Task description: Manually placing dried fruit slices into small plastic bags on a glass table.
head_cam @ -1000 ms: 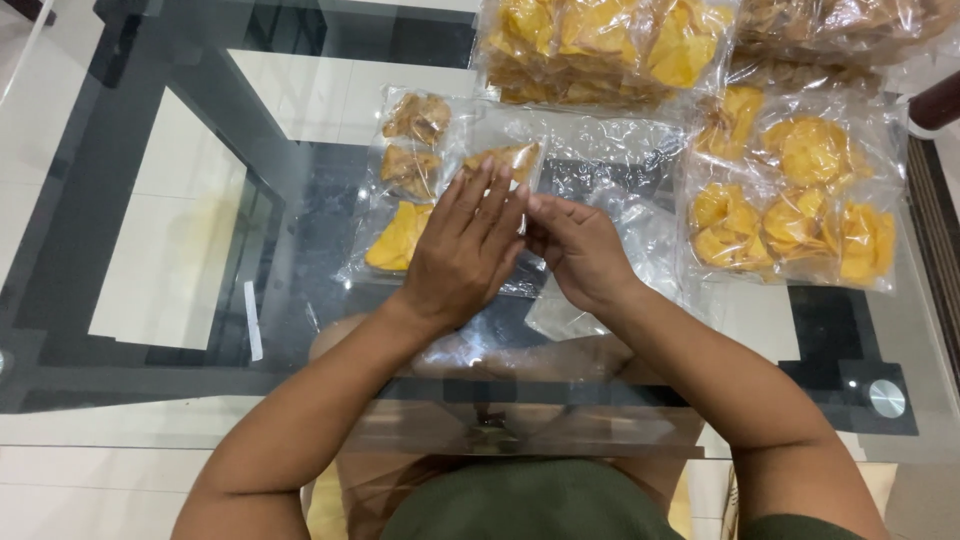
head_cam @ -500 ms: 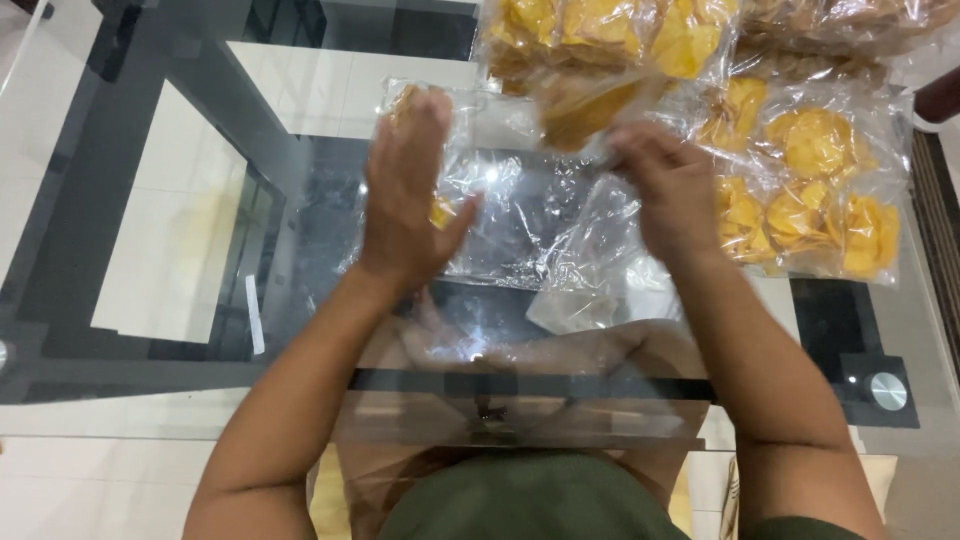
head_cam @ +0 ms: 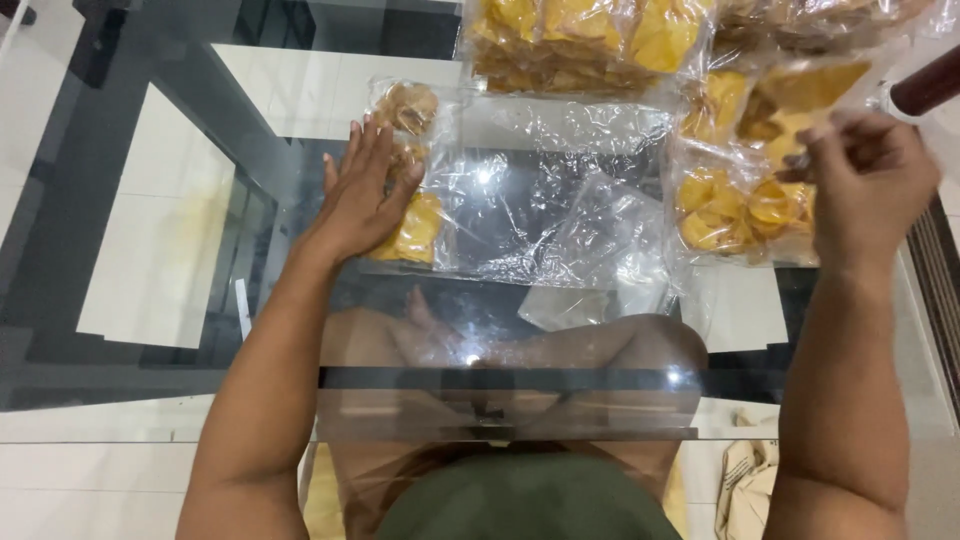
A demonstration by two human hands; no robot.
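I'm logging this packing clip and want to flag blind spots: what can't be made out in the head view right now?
- Right hand: its fingertips curl under, so the grip on the small chip packet cannot be judged.
- Strip of packets: the left hand covers its middle.
- Chip bags at the top: cut off by the frame edge.
- Clear bags: glare hides how many overlap.

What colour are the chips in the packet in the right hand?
Yellow-orange, in a clear packet pinched by the right hand; head view.
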